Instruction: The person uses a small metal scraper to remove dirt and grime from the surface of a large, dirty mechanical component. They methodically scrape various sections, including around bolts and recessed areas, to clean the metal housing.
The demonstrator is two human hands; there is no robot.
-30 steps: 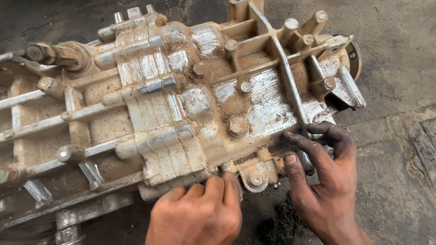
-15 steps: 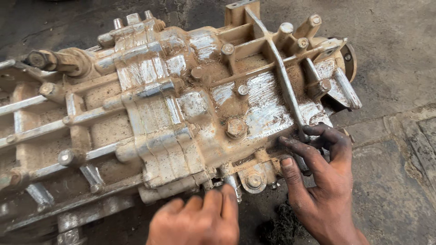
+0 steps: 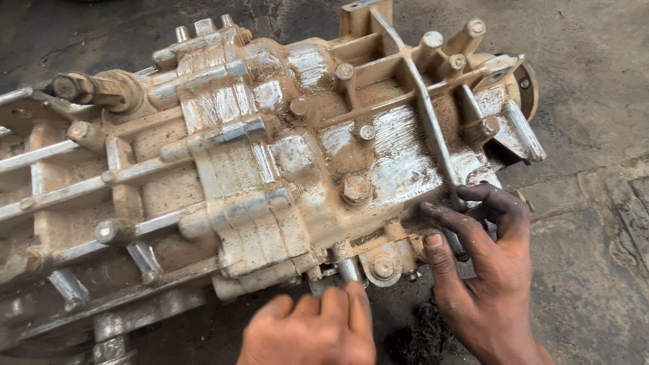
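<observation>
While a grimy metal gearbox casing (image 3: 270,169) fills most of the frame from the left edge to the upper right, both of the person's hands work at its lower edge. The casing lies on a dark, oily concrete floor (image 3: 595,81) and is caked with tan mud, with bare scraped metal showing on its ribs and flat faces.

At the lower right, the right hand (image 3: 483,270), blackened with grease, is curled around the lower end of a long metal bar (image 3: 426,115) that runs up across the casing toward the top centre of the frame; its fingers hook over the bar and its thumb presses against the casing's edge.

At the bottom centre, the left hand (image 3: 314,331) is loosely closed, knuckles up, with its fingertips touching a short metal piece (image 3: 348,270) that sticks out from under the casing, just left of a round lug with a bolt (image 3: 383,268). Whether it actually grips that piece cannot be told.

A large hex bolt (image 3: 355,189) sits on the casing above both hands.
</observation>
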